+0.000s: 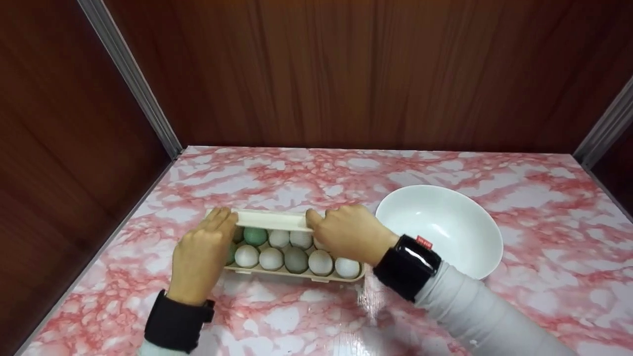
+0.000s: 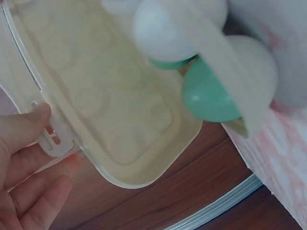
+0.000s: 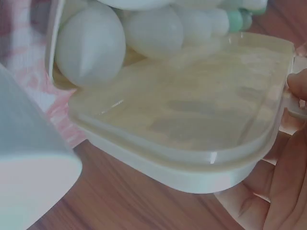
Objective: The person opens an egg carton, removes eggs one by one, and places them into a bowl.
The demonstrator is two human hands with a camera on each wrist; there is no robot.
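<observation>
A cream plastic egg box sits near the middle of the table, its lid raised. Inside are rows of white eggs, a green egg and a grey-green egg. At the lid's left end, my left hand pinches the edge; the left wrist view shows the thumb by a slotted latch tab. My right hand grips the lid's right part, thumb in front and fingers behind in the right wrist view. Both hands cover some eggs.
A large white bowl stands right of the egg box, partly behind my right forearm. The table has a red-and-white marbled top. Brown wood-look panels enclose the back and sides, with metal strips at the corners.
</observation>
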